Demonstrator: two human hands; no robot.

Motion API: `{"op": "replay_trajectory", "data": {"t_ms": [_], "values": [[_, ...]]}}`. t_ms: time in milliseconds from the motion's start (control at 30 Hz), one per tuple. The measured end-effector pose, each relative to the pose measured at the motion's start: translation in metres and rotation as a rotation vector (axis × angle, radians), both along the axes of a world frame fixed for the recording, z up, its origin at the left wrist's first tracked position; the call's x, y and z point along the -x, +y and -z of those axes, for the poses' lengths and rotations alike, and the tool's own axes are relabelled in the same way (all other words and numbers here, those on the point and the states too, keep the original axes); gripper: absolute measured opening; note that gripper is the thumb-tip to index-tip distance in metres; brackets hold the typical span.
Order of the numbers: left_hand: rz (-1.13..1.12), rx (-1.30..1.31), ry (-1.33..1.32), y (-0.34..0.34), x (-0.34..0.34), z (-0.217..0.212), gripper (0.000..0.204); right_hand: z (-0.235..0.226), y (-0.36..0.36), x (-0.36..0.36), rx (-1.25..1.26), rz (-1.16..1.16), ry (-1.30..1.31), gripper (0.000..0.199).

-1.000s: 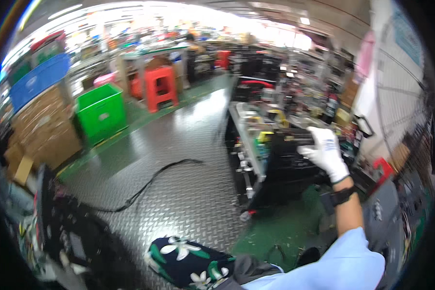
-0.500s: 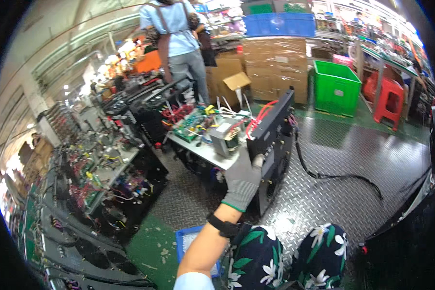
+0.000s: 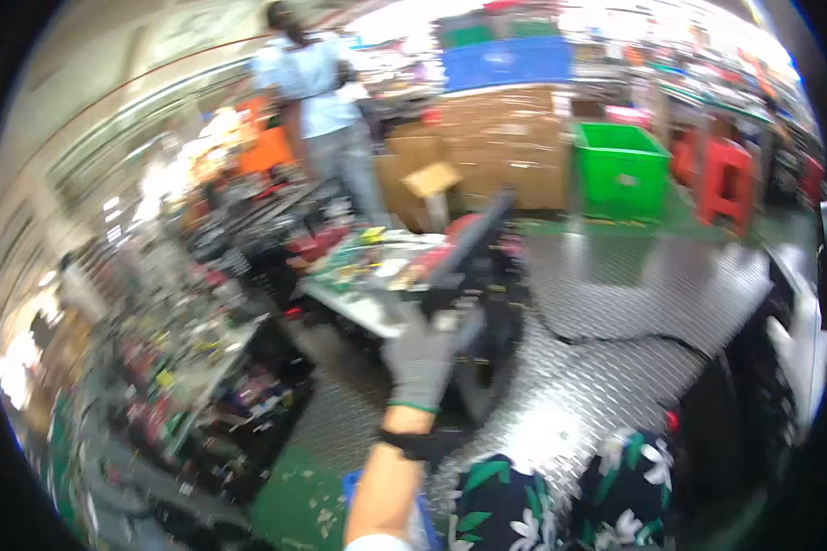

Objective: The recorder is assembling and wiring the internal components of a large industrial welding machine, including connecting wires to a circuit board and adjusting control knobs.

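Observation:
My left hand point(image 3: 420, 358), in a grey knitted glove with a green cuff edge, grips the black upright panel point(image 3: 469, 275) of an open electronics chassis. The glove lies at the panel's near left edge; motion blurs its fingers. Behind the panel, a pale metal plate point(image 3: 349, 309) carries circuit boards, wires and a yellow part point(image 3: 372, 236). From the panel's right side, a black cable point(image 3: 606, 339) trails over the floor. My right hand does not show.
More open electronics units point(image 3: 202, 376) crowd the left. At the right stands a black unit point(image 3: 726, 422) with a pale plate. Farther off are a green bin point(image 3: 623, 174), a red stool point(image 3: 726, 184), wrapped cartons point(image 3: 510, 147) and a standing person point(image 3: 326, 119). Patterned metal flooring point(image 3: 634, 285) lies between.
The view has swung right and blurred, so most things sit further left. The chassis and my left hand have shifted left together, grip kept. More of the pale plate at the right shows.

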State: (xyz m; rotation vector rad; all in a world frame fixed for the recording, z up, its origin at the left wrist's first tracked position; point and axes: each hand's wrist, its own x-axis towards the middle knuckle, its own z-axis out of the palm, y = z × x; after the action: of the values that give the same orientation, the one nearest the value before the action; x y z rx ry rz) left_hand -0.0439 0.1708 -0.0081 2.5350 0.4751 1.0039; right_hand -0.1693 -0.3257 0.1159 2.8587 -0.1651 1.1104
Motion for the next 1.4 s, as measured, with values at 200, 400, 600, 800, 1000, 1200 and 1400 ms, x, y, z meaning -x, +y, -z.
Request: {"op": "replay_trajectory", "data": {"t_ms": [200,400,600,800,1000,1200,1400], "values": [[0.035,0.100,-0.038,0.040,-0.027,0.013,0.063,-0.041,0.079,0.077,0.182,-0.405,0.068,0.071],[0.171,0.101,-0.053,0.082,-0.055,0.035,0.072,-0.006,-0.019,0.127,-0.223,-0.154,-0.222,0.078],[0.141,-0.024,-0.165,0.043,-0.015,0.037,0.064,0.069,-0.018,0.071,-0.472,-0.433,-0.228,0.042],[0.757,-0.097,0.038,-0.080,0.019,0.010,0.061,0.074,0.018,0.024,-0.537,-0.506,-0.279,0.041],[1.271,0.011,0.411,-0.240,0.042,0.017,0.072,0.078,0.051,-0.017,-0.670,-0.604,-0.211,0.057],[1.335,0.750,0.148,-0.306,0.022,0.040,0.061,0.081,-0.001,0.024,-0.630,-0.760,-0.142,0.080],[0.835,0.021,0.137,-0.268,0.003,0.050,0.070,0.110,-0.208,0.113,-0.415,0.244,-0.632,0.066]]}}
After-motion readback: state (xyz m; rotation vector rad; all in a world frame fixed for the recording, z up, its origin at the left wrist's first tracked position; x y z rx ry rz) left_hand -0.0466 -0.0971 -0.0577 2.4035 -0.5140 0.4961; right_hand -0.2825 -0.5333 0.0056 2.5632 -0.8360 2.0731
